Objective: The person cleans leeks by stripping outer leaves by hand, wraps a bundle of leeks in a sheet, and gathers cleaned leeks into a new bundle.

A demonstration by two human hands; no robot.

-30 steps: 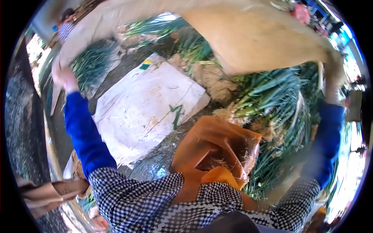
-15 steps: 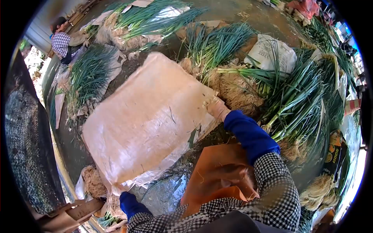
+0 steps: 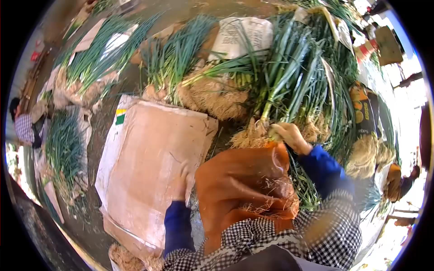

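Note:
A brownish sheet [image 3: 140, 158] lies flat over a white sack [image 3: 108, 153], whose left edge shows with a yellow and green mark. Over the sheet's right part is my left hand [image 3: 181, 178], blurred, with its fingers stretched out. My right hand [image 3: 291, 135] is closed at the root end of long green onions [image 3: 289, 86], beside the tangled roots [image 3: 251, 134]; its fingers partly hide what they grip. An orange apron [image 3: 239, 180] covers my lap, with loose root bits on it.
More onion bunches lie at the back [image 3: 176, 54] and far left [image 3: 65, 144]. A printed white sack [image 3: 242, 36] is behind the roots. A black and yellow bag [image 3: 364, 108] stands at right. Another person [image 3: 25, 126] crouches at the far left.
The brownish sheet was swung through the air, then laid over the white sack. Both hands have let go of it; my right hand has moved right to the onions. The view has turned rightward.

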